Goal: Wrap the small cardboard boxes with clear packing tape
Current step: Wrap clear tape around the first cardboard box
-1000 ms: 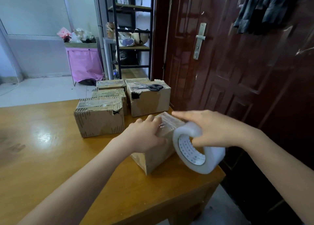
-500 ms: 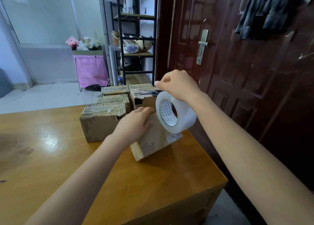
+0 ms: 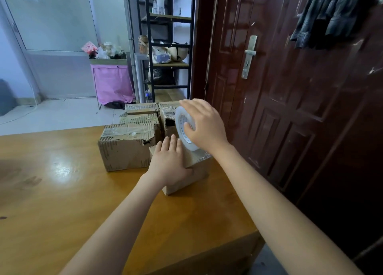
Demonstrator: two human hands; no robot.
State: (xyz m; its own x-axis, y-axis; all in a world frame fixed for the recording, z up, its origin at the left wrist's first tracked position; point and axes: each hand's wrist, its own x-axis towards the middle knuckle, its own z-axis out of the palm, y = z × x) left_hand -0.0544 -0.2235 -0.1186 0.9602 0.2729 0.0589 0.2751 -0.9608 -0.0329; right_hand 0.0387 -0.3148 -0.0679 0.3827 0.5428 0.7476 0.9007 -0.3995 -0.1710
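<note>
From the head camera, the left hand [image 3: 169,162] lies flat, fingers straight and together, on top of the small cardboard box [image 3: 186,176] that sits near the right edge of the wooden table [image 3: 62,191]. The right hand [image 3: 204,125] holds the roll of clear tape [image 3: 183,129] upright just above the far end of that box, thumb hooked into the core and fingers spread over the rim. Farther back sit more taped boxes [image 3: 126,146] (touching one another), with a dark red door [image 3: 290,88] to the right.
</note>
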